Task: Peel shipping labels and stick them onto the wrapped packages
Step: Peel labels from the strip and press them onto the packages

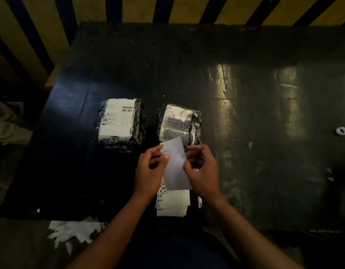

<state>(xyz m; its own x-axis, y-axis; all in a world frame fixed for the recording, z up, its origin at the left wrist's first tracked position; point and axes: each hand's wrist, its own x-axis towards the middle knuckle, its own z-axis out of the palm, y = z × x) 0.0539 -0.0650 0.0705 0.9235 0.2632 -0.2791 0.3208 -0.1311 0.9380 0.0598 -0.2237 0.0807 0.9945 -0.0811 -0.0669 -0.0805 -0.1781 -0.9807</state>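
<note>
From the head camera, both hands are pinching a label sheet (175, 166) above the dark worktop (245, 113): the left hand (150, 171) is gripping its left edge, the right hand (202, 169) its right. A labelled package (119, 123) and an unlabelled package (178, 122) are lying just beyond, with a label stack (172, 202) beneath the hands.
</note>
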